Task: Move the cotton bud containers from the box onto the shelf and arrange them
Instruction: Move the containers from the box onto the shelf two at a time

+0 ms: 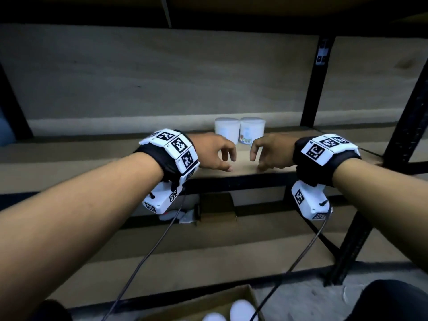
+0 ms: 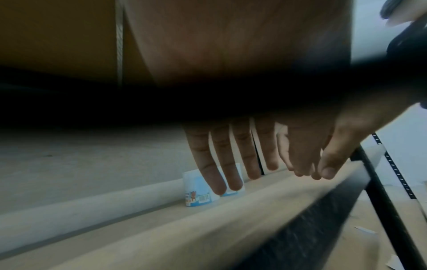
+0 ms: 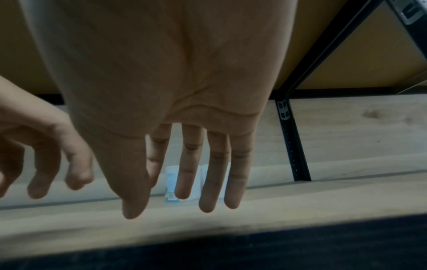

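Two white cotton bud containers stand side by side at the back of the wooden shelf (image 1: 115, 156): the left container (image 1: 226, 130) and the right container (image 1: 252, 132), which has a coloured label. My left hand (image 1: 222, 154) and right hand (image 1: 261, 154) hover over the shelf's front part, just in front of the containers and apart from them. Both hold nothing, fingers loosely hanging. In the left wrist view the fingers (image 2: 221, 164) hang before a container (image 2: 198, 193). The right wrist view shows straight fingers (image 3: 215, 173) in front of the containers (image 3: 172, 182).
A cardboard box (image 1: 203, 304) at the bottom edge holds more white containers (image 1: 243, 310). Black metal uprights (image 1: 317, 82) stand at the right of the shelf. A lower shelf (image 1: 208, 249) lies beneath, with a small cardboard piece (image 1: 217, 208) on it.
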Demonstrator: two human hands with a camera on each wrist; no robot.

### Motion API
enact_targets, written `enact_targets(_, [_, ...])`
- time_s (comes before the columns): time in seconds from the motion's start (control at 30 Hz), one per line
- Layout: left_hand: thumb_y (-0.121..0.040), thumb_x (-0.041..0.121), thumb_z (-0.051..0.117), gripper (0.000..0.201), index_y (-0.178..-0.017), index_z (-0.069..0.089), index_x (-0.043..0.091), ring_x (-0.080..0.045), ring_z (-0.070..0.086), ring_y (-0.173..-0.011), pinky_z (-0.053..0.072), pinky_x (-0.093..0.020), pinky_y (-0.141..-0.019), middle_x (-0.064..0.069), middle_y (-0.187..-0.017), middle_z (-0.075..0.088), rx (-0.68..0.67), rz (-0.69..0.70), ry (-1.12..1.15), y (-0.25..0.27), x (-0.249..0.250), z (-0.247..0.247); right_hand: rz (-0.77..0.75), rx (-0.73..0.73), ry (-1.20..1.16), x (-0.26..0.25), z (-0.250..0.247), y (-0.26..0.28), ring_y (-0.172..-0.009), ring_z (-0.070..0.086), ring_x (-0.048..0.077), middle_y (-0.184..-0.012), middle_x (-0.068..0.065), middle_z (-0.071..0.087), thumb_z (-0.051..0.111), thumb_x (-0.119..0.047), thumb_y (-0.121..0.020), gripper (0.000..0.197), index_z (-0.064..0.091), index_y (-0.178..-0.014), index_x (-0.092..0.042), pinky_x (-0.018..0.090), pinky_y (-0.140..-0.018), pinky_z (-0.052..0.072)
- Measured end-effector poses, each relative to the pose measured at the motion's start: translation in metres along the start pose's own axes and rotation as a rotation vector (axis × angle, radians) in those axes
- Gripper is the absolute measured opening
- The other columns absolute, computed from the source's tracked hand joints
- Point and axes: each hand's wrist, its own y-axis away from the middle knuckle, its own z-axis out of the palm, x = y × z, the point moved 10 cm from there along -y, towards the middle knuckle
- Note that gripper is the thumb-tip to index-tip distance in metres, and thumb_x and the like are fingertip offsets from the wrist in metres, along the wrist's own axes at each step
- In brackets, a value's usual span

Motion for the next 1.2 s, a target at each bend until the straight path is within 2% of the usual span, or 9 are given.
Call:
enact_targets(0.1, [-0.085,0.044,0.069,0.032,-0.112,0.064,0.028,-0.004,0.058,-0.084,0.046,-0.026,-0.084,0.014,-0.103,0.065,-0.072,0.002,0.026,0.021,0.008,0.025,-0.01,-0.06,-0.024,-0.004,0.025,0.014,-0.061,0.064,0.023,-0.083,0.006,0.076,0.084,-0.034,-0.066,0.025,0.067,-0.084,-0.029,0.037,-0.067,0.06])
enact_targets(0.2, [-0.084,0.046,0.07,0.031,-0.11,0.065,0.031,-0.01,0.061,-0.094,0.048,-0.027,-0.087,0.015,-0.099,0.068,-0.122,0.006,0.069,0.038,0.013,0.052,-0.044,-0.121,-0.045,-0.012,0.052,0.029,-0.067,0.067,0.021,-0.083,0.001,0.076,0.082,-0.033,-0.07,0.02,0.07,-0.086,-0.03,0.033,-0.069,0.059])
enact_targets(0.33, [-0.086,0.043,0.069,0.027,-0.11,0.066,0.031,-0.004,0.061,-0.085,0.045,-0.017,-0.077,0.015,-0.095,0.068,-0.197,-0.036,0.145,0.06,0.008,0.094,-0.073,-0.232,-0.084,-0.028,0.101,0.048,-0.078,0.068,0.012,-0.087,-0.008,0.076,0.081,-0.028,-0.074,0.02,0.073,-0.092,-0.026,0.024,-0.069,0.055])
enact_targets(0.47, [-0.086,0.041,0.069,0.026,-0.108,0.067,0.029,-0.001,0.061,-0.077,0.041,-0.012,-0.069,0.015,-0.094,0.07,-0.264,-0.077,0.196,0.081,-0.013,0.147,-0.112,-0.317,-0.072,-0.046,0.163,0.049,-0.099,0.066,0.016,-0.1,-0.006,0.073,0.079,-0.033,-0.075,0.029,0.068,-0.102,-0.028,0.031,-0.092,0.05])
enact_targets(0.6, [-0.087,0.038,0.069,0.037,-0.12,0.062,0.023,-0.007,0.06,-0.082,0.039,-0.018,-0.073,0.008,-0.108,0.068,-0.37,-0.152,0.216,0.111,-0.042,0.217,-0.139,-0.404,-0.18,-0.071,0.236,0.052,-0.108,0.06,0.017,-0.115,-0.003,0.065,0.079,-0.041,-0.079,0.053,0.056,-0.124,-0.026,0.024,-0.083,0.043])
enact_targets(0.7, [-0.088,0.031,0.069,0.045,-0.13,0.056,0.019,-0.012,0.054,-0.09,0.034,-0.019,-0.073,0.002,-0.117,0.062,-0.419,-0.229,0.257,0.14,-0.065,0.265,-0.126,-0.459,-0.277,-0.085,0.29,0.051,-0.109,0.055,0.016,-0.129,-0.001,0.057,0.079,-0.042,-0.079,0.065,0.048,-0.135,-0.03,0.027,-0.087,0.042])
enact_targets(0.93, [-0.075,0.04,0.08,0.072,-0.137,0.048,0.02,-0.027,0.052,-0.119,0.043,-0.037,-0.1,-0.007,-0.128,0.052,-0.546,-0.401,0.308,0.218,-0.112,0.367,-0.184,-0.564,-0.29,-0.123,0.39,0.058,-0.13,0.046,0.024,-0.143,0.004,0.044,0.08,-0.059,-0.066,0.093,0.034,-0.144,-0.037,0.039,-0.103,0.043])
enact_targets(1.07, [-0.067,0.046,0.085,0.108,-0.153,0.026,0.02,-0.028,0.04,-0.136,0.036,-0.037,-0.11,-0.008,-0.15,0.036,-0.588,-0.442,0.284,0.246,-0.118,0.407,-0.235,-0.587,-0.309,-0.141,0.43,0.073,-0.14,0.036,0.024,-0.155,0.003,0.027,0.081,-0.062,-0.062,0.115,0.013,-0.153,-0.04,0.038,-0.11,0.038])
enact_targets(1.2, [-0.062,0.046,0.088,0.126,-0.157,0.008,0.027,-0.029,0.021,-0.147,0.028,-0.042,-0.116,-0.005,-0.163,0.012,-0.634,-0.454,0.302,0.268,-0.117,0.442,-0.271,-0.625,-0.278,-0.152,0.469,0.089,-0.15,0.015,0.027,-0.165,0.004,0.002,0.086,-0.058,-0.059,0.132,-0.002,-0.156,-0.04,0.045,-0.116,0.03])
